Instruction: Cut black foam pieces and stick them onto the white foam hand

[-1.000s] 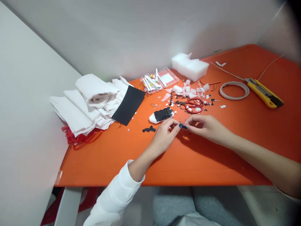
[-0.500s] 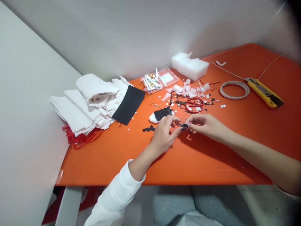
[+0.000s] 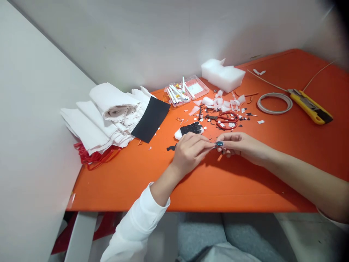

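Note:
My left hand [image 3: 188, 150] and my right hand [image 3: 241, 146] meet above the table, fingertips pinched together. Whatever small piece lies between them is mostly hidden by the fingers, and I cannot make it out. Dark polish shows on the right thumbnail. Just beyond my left hand lies a white foam piece [image 3: 177, 134] covered partly with overlapping black paper bits [image 3: 191, 128]. A ragged black paper scrap [image 3: 171, 148] sticks out beside the left knuckles. Red-handled scissors [image 3: 228, 122] rest on the table behind the right hand, among small black and white clippings.
On the orange table [image 3: 131, 189] lie a white cloth pile [image 3: 94, 125], a black sheet [image 3: 151, 119], a marker box [image 3: 200, 89], a foam block [image 3: 223, 77], foam scraps [image 3: 218, 102], a tape roll [image 3: 260, 105] and a yellow box cutter [image 3: 308, 105]. Walls stand behind and left.
My left fingers have closed from a looser curl into a pinch against the right fingertips. The left hand now covers more of the black scrap. The view has shifted slightly.

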{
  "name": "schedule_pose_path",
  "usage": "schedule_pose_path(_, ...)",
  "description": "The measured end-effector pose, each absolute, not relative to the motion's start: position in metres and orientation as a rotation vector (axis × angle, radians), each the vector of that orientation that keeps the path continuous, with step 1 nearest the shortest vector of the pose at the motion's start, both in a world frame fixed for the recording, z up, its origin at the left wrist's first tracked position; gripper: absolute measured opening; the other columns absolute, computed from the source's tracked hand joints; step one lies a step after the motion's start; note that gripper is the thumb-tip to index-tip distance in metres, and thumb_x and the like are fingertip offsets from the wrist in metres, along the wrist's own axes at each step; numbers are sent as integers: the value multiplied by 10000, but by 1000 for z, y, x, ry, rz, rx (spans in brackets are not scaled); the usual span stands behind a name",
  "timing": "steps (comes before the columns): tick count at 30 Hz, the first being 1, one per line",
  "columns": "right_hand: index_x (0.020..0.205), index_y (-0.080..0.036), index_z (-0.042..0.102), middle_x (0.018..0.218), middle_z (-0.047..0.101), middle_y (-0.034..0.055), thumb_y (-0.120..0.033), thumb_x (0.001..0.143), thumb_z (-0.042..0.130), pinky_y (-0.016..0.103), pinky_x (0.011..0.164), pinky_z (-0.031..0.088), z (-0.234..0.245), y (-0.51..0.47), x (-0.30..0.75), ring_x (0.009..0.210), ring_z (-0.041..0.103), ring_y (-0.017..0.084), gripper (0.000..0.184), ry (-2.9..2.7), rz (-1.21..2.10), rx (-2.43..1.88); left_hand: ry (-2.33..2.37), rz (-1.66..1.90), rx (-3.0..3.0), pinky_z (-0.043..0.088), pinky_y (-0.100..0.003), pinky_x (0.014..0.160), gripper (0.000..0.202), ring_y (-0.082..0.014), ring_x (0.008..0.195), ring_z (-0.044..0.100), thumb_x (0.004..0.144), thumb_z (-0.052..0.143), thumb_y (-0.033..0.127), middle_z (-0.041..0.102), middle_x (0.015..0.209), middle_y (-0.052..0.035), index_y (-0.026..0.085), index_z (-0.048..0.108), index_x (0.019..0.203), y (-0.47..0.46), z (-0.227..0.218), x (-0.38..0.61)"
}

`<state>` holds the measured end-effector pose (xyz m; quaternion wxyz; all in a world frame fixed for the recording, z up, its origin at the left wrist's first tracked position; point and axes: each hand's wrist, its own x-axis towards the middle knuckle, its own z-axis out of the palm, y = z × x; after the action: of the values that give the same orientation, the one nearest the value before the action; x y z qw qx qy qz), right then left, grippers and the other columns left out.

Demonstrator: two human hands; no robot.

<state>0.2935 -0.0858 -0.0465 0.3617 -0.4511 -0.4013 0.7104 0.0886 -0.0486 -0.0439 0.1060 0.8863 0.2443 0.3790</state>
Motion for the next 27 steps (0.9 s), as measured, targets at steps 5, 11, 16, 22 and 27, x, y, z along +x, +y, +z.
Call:
schedule_pose_path(5,858,-194,632,761,615,4,-376,764,713,221,568,465,-45,-89,293,619,542,103,221,-1162,1696,-1073,968,987,1702,452,-267,726,182,-149,834,610,833,635,356,674,851,-42,177,660,817,-51,-48,95)
schedule_pose_path(11,885,-197,560,746,580,-6,-399,766,710,226,530,460,-50,-87,288,598,540,109,278,-1289,1470,-1141,958,870,1336,458,-246,749,228,-142,831,614,742,722,363,687,856,-39,159,668,827,-57,-50,101)
schedule_pose_path(16,864,-194,603,776,595,1,-415,768,705,236,561,469,-47,-89,289,604,542,110,262,-1373,1354,-1194,997,844,1321,447,-232,707,232,-127,780,601,729,734,351,689,849,-35,154,686,842,-61,-49,103)
schedule_pose_path(22,805,-179,621,795,591,32,-443,772,688,242,563,485,-45,-89,290,623,544,123,274,-1392,1265,-1247,944,811,1436,425,-224,696,193,-123,816,572,788,682,318,668,941,-44,177,707,917,-59,-50,100)
schedule_pose_path(27,796,-190,613,803,589,39,-412,815,628,254,572,483,-47,-88,290,659,563,146,223,-1431,1227,-1222,945,794,1652,396,-219,653,151,-112,801,549,819,629,258,632,989,-34,213,714,936,-57,-44,97)
